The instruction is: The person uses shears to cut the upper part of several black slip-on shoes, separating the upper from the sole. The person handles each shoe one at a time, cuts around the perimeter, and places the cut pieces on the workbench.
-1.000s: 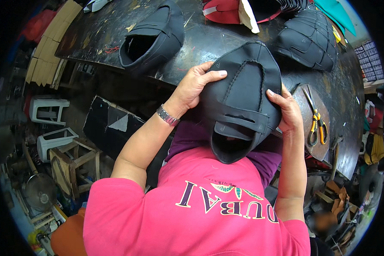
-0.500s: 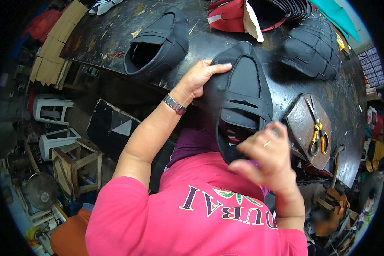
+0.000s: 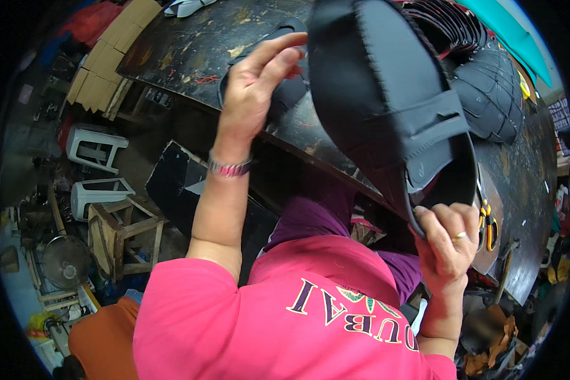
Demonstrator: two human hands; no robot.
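Note:
A black shoe upper (image 3: pixel 392 82) with a stitched seam and a slotted strap is raised in front of me, toe away from me. My right hand (image 3: pixel 446 244) grips the rim of its heel opening, fingers curled over the edge. My left hand (image 3: pixel 253 88) is up beside the toe part, its index finger stretched out and thumb bent. Its fingertips come close to the upper's left edge; whether they touch it I cannot tell. Behind that hand, another black upper (image 3: pixel 287 95) lies on the dark table (image 3: pixel 171 57), partly hidden.
Scissors (image 3: pixel 487 221) with yellow-black handles lie on a worn board (image 3: pixel 487 256) at the right. Stacked black uppers (image 3: pixel 491 95) and a teal sheet (image 3: pixel 513 35) are at the far right. White stools (image 3: pixel 98 149) and a wooden stool (image 3: pixel 123 237) stand at the left.
The upper has risen and swung to the right, nearer the view. My left hand has come off its toe part and moved up. My right hand has closed on the heel rim.

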